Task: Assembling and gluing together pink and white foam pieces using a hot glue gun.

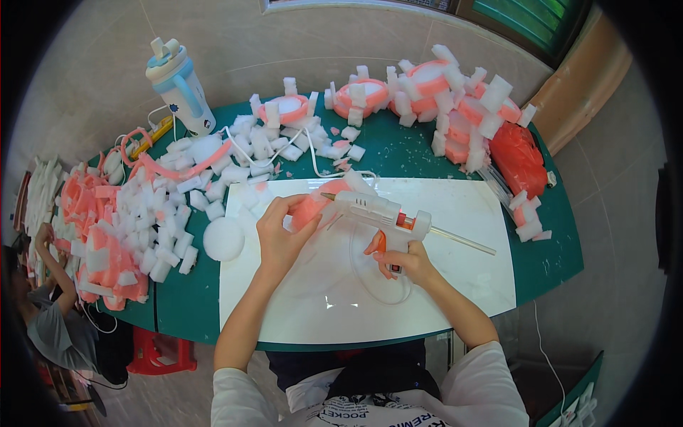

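Observation:
My left hand (279, 233) is closed around a pink foam piece (310, 207), with thumb and fingers at its near side. In my right hand (405, 265) is a white hot glue gun (376, 209), gripped by its handle beside the orange trigger. The gun's nozzle points left and lies over the pink foam. From its back end sticks a long clear glue stick (462, 240). Both hands are above a glossy white board (299, 313). A round white foam disc (223, 238) lies to the left of my left forearm.
White foam blocks (167, 242) and pink foam strips (85, 199) are heaped at left. Pink rings with white blocks (359, 96) line the back of the green table (548, 263). A bottle (181, 89), white cable (313, 153) and red bag (519, 160) stand around. Another person (57, 313) sits at left.

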Demonstrator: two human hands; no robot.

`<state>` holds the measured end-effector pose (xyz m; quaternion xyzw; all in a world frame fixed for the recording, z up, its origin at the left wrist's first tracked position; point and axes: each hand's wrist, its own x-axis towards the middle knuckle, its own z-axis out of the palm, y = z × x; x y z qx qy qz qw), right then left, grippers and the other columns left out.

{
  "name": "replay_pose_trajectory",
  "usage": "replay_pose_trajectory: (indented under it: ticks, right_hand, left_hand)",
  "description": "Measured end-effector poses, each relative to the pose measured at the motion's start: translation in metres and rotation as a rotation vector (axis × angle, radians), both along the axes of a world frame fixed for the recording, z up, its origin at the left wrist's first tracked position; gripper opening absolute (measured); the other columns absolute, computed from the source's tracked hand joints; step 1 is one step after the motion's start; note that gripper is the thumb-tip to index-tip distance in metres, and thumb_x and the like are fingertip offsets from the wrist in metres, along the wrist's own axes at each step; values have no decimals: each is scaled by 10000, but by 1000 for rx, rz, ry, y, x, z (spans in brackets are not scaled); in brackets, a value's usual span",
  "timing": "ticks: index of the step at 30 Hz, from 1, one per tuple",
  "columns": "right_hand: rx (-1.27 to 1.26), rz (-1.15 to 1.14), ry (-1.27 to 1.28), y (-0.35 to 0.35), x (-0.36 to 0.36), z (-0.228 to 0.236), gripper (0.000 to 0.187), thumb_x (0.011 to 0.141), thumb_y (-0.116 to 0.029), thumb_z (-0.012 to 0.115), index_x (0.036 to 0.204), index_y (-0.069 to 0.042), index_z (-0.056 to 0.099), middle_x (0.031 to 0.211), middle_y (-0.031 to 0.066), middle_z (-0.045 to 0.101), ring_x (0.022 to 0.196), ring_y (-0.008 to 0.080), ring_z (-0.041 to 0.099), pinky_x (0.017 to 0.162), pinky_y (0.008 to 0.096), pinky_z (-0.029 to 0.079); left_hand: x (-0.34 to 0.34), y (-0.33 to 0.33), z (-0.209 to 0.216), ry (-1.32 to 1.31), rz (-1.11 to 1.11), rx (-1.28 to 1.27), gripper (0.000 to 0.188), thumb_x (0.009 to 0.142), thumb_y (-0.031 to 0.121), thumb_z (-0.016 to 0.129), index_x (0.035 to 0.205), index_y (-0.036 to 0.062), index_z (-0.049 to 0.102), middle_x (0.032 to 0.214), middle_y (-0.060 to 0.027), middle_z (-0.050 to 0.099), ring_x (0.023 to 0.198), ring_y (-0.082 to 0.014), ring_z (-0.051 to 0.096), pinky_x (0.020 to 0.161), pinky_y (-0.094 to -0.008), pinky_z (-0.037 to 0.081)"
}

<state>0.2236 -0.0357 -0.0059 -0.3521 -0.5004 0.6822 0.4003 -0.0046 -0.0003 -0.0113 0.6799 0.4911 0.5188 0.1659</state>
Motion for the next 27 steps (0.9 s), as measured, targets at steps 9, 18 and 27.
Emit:
replay_pose_trajectory:
  ticks: [9, 18, 27]
  right_hand:
    - [15, -28, 17, 0, 1, -2, 82, 738, -36, 587, 766, -11, 513, 547, 32, 475, 402, 107, 440, 404, 242, 300]
    - [-53, -47, -44, 0, 1, 0, 213, 674, 7, 566, 868, 34, 482, 662, 82, 512, 398, 161, 470, 454, 291, 399]
    - [-86, -73, -18, -2, 0, 1, 212, 682, 21, 580, 863, 17, 471, 652, 77, 504, 405, 161, 468, 393, 278, 323]
  left_hand:
    - [1, 2, 0, -10, 0, -9, 320, 650, 71, 747, 932, 2, 612, 841, -82, 615, 732, -180, 591, 670, -268, 466]
    - [-1, 0, 2, -5, 19, -27, 311, 653, 66, 747, 924, 1, 609, 850, -80, 621, 737, -178, 597, 676, -265, 471]
    - [0, 1, 0, -27, 18, -35, 309, 658, 63, 745, 927, -4, 608, 863, -84, 623, 746, -175, 600, 688, -265, 474]
